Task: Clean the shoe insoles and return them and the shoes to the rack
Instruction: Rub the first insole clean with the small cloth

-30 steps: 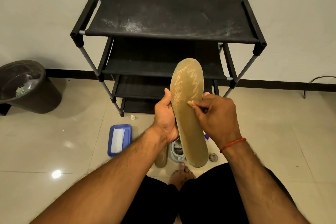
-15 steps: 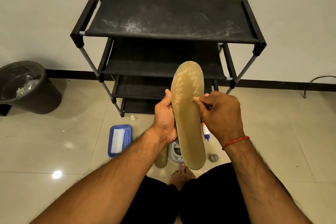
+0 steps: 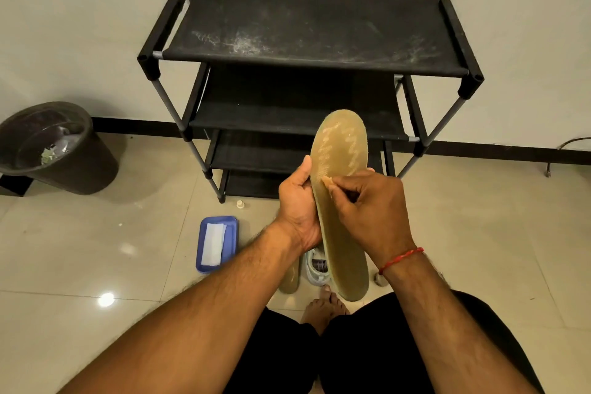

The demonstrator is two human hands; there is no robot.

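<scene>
A tan insole (image 3: 343,253) stands upright in front of me, with pale zigzag lines of liquid across its upper half. My left hand (image 3: 297,205) grips its left edge, thumb up along the side. My right hand (image 3: 372,211) pinches a small applicator whose tan tip (image 3: 326,182) touches the insole's middle; the rest of it is hidden in my fingers. On the floor below lie a second tan insole (image 3: 289,278) and a white shoe (image 3: 315,267), both partly hidden. The black shoe rack (image 3: 313,32) stands against the wall, its dusty shelves bare.
A blue tray (image 3: 231,245) with a white cloth lies on the tiled floor to the left. A small white cap (image 3: 240,203) sits by the rack's foot. A dark bin (image 3: 54,147) stands at far left. A small round object (image 3: 380,280) lies near my right wrist.
The applicator tip has slid left and slightly down across the insole. The small bottle seen under my right hand half a second ago is now covered. My left hand keeps the insole still.
</scene>
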